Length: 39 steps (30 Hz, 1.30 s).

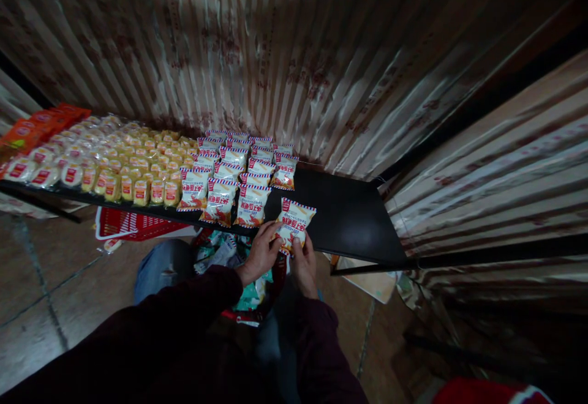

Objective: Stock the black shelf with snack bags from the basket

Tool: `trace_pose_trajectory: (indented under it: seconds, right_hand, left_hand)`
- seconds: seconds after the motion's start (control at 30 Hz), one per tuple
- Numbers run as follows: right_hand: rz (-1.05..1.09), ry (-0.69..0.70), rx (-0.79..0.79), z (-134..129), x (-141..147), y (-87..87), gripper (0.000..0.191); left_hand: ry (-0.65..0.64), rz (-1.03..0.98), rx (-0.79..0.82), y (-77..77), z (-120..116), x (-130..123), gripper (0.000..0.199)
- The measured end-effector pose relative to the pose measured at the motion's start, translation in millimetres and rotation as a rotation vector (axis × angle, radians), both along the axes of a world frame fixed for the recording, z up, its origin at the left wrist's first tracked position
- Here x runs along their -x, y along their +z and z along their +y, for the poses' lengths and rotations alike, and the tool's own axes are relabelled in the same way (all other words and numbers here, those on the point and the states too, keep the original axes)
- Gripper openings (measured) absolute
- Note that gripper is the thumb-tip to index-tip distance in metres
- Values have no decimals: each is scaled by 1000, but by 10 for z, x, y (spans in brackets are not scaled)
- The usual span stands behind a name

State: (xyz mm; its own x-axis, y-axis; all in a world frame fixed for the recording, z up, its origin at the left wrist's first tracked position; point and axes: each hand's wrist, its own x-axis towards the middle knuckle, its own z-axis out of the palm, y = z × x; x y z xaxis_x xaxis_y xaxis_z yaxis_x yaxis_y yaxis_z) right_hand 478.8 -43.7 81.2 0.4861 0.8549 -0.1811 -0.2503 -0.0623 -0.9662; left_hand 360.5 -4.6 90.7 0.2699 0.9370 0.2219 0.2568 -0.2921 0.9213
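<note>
Between my two hands, a white snack bag [295, 220] with red lettering stands tilted at the front edge of the black shelf [349, 208]. My left hand [263, 252] grips its lower left side, fingers closed. On the lower right of the bag, my right hand [304, 263] is closed with the thumb on the front. Just left of it, matching snack bags [252, 204] stand in rows running back toward the curtain. The underside of the held bag is hidden by my fingers.
Small yellow wrapped cakes [141, 191], white round packets [45, 175] and orange packets [27, 131] fill the shelf's left part. Below are a red basket [133, 223] and another holding green packets [250, 297], between my legs. A striped curtain [257, 49] hangs behind; dark metal bars [441, 128] run along the right.
</note>
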Motion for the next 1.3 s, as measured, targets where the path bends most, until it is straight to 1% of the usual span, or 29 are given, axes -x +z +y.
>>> trace_pose_trajectory:
  seconds: [0.2, 0.43, 0.57, 0.77, 0.9, 1.07, 1.3]
  right_hand:
    - [-19, -41, -10, 238, -66, -59, 69]
    - [-62, -102, -30, 457, -158, -170, 61]
    - [-84, -93, -17, 559, -219, -232, 61]
    - [-125, -93, 6, 654, -258, -240, 64]
    - [-118, -75, -9, 729, -266, -246, 67]
    - [-157, -97, 2, 842, -302, -264, 70]
    - [-166, -66, -24, 984, -323, -277, 70]
  left_hand:
    - [53, 19, 7, 16, 165, -99, 43]
    - [84, 36, -13, -80, 268, -191, 42]
    - [96, 35, -14, -121, 318, -251, 45]
    - [92, 45, -9, -209, 378, -300, 46]
    - [101, 65, 15, -260, 400, -329, 54]
    - [82, 90, 63, -261, 423, -367, 61]
    - [52, 109, 52, -226, 458, -377, 60]
